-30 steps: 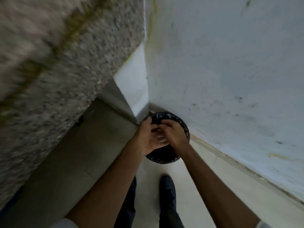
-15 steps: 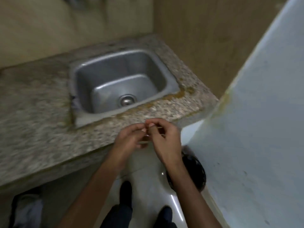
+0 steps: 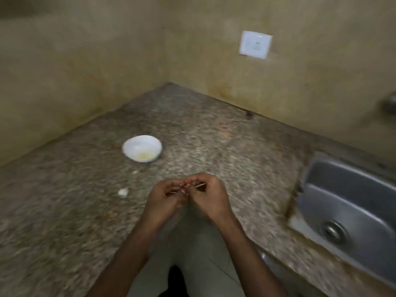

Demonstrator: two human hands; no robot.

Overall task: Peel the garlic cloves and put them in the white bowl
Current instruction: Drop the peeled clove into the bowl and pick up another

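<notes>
My left hand (image 3: 165, 197) and my right hand (image 3: 209, 195) meet fingertip to fingertip over the front edge of the granite counter (image 3: 214, 142), pinching a small garlic clove (image 3: 188, 186) between them; most of it is hidden by the fingers. The white bowl (image 3: 141, 148) stands on the counter beyond and left of my hands, with pale yellowish peeled garlic (image 3: 145, 155) at its bottom. An unpeeled whitish clove (image 3: 123, 191) lies on the counter left of my left hand. A tiny pale scrap (image 3: 135, 172) lies between it and the bowl.
A steel sink (image 3: 351, 202) is set into the counter at the right, with its drain (image 3: 333, 230) near the front. Yellowish walls close the corner behind; a white socket plate (image 3: 255, 44) hangs on the right wall. Floor and my dark shoe (image 3: 175, 281) show below.
The view has swung from the black bin on the floor, past the sink, to the counter corner. My hands rose from the bin and stayed together, now over the counter edge.
</notes>
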